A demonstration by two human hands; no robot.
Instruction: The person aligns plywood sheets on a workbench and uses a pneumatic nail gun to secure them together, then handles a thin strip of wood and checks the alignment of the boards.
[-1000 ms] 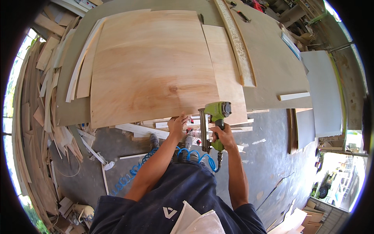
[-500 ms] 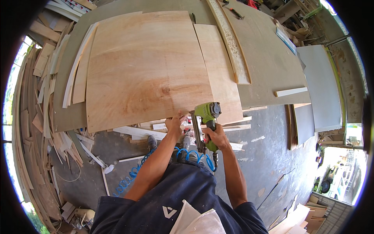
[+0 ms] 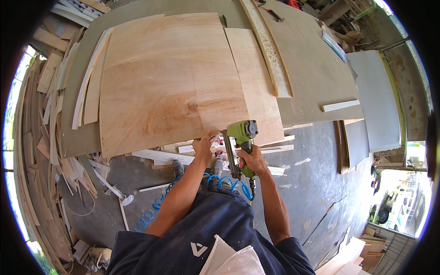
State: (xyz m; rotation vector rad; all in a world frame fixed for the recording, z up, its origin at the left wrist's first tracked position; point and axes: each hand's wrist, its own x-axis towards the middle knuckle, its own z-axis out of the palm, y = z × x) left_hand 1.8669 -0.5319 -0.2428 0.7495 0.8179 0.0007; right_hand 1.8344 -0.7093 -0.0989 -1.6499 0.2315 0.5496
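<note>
A large plywood sheet lies on the worktable, its near edge toward me. My left hand grips that near edge, fingers closed around it; part of the fingers is hidden. My right hand is wrapped round the handle of a green pneumatic nail gun. The gun's nose is against or very close to the sheet's near edge, just right of my left hand; exact contact cannot be made out. From the gun's handle a coiled blue air hose runs down and left past my legs.
A narrower plywood piece lies partly under the sheet's right side. Beyond it is a long wooden tray-like strip. White strips lie below the near edge. Scrap wood is piled left; a white strip sits right.
The whole view has shifted very slightly. Hands, nail gun and sheet keep almost the same places relative to each other.
</note>
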